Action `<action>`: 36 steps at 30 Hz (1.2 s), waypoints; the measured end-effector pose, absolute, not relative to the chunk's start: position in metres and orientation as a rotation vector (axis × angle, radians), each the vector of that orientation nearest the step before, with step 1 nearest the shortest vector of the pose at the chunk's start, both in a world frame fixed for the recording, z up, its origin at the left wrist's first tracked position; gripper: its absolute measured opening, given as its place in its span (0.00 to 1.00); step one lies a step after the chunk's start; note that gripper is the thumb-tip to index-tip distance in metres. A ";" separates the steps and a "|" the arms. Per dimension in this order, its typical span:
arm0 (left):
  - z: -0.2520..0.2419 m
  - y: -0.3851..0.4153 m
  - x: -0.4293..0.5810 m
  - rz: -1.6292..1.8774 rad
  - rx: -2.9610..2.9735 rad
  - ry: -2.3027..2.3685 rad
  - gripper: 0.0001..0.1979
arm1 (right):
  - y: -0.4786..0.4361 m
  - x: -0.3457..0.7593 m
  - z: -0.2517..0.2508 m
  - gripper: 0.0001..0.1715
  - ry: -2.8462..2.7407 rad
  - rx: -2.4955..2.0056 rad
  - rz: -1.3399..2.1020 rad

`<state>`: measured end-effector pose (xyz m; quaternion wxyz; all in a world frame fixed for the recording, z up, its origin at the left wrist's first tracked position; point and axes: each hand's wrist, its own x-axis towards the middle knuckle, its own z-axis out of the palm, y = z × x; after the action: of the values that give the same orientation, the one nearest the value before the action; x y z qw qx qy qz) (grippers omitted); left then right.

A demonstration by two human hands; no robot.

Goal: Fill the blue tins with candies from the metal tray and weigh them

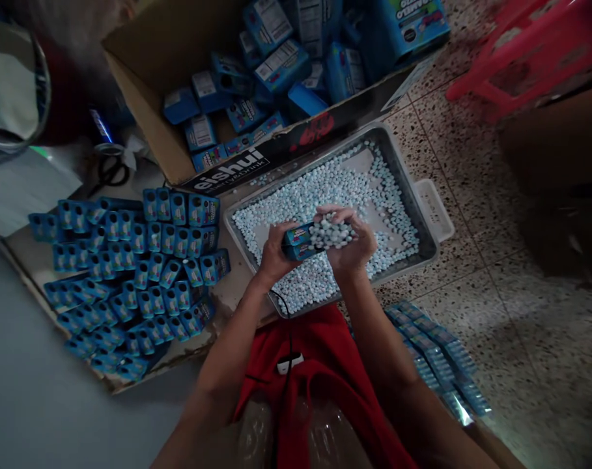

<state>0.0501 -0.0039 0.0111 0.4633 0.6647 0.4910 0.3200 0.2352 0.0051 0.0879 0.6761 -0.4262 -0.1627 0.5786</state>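
My left hand (276, 253) grips two small blue candy boxes (298, 240), tilted with their ends toward my right hand. A heap of pale blue and white candies (331, 233) lies in my cupped right hand (354, 244), right against the box ends. Both hands are above a metal tray (425, 251) strewn with the same loose candies (296, 195); its bare bottom shows in patches. To the left, many small blue boxes (154, 260) stand in rows, with dark openings on their faces.
Behind the tray, a cardboard carton (144, 124) holds jumbled blue boxes. Scissors (112, 172) and a blue can (103, 130) are at the back left. Wrapped blue packs (437, 352) lie at the lower right, and a red plastic stool (530, 58) stands on the speckled floor.
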 end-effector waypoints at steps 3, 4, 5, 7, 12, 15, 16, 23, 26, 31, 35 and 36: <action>0.018 -0.003 0.053 0.806 1.385 1.243 0.39 | 0.008 0.230 0.089 0.23 -0.445 -1.029 1.228; 0.019 -0.002 0.054 0.815 1.299 1.255 0.40 | 0.010 0.229 0.089 0.23 -0.466 -1.043 1.217; 0.020 -0.002 0.055 0.816 1.227 1.256 0.40 | 0.012 0.229 0.089 0.23 -0.478 -1.051 1.213; 0.020 0.000 0.055 0.807 1.132 1.236 0.41 | 0.015 0.228 0.091 0.23 -0.492 -1.058 1.208; 0.016 0.003 0.052 0.861 1.121 1.205 0.40 | 0.022 0.227 0.090 0.29 -0.569 -1.147 1.169; 0.015 0.005 0.053 0.823 1.154 1.166 0.37 | 0.024 0.224 0.086 0.30 -0.609 -1.179 1.164; 0.014 0.006 0.055 0.829 1.155 1.174 0.36 | 0.024 0.222 0.085 0.30 -0.621 -1.174 1.161; 0.001 0.019 0.055 0.961 1.216 1.268 0.40 | 0.000 0.222 0.082 0.31 -0.923 -1.090 1.233; -0.003 0.021 0.039 0.990 1.072 1.312 0.45 | -0.006 0.254 0.065 0.29 -1.259 -1.341 1.129; -0.001 0.020 0.007 0.981 0.824 1.268 0.47 | 0.035 0.335 -0.017 0.39 -1.326 -1.861 0.651; -0.008 0.034 0.000 0.977 0.671 1.210 0.47 | 0.084 0.357 -0.069 0.28 -1.449 -1.932 0.499; -0.010 0.038 0.003 0.967 0.668 1.192 0.47 | 0.091 0.353 -0.075 0.27 -1.482 -1.921 0.498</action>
<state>0.0028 0.0380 -0.0105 0.6697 0.2964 0.5288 0.4290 0.3527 0.0910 -0.0751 0.3262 -0.7332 -0.5655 0.1901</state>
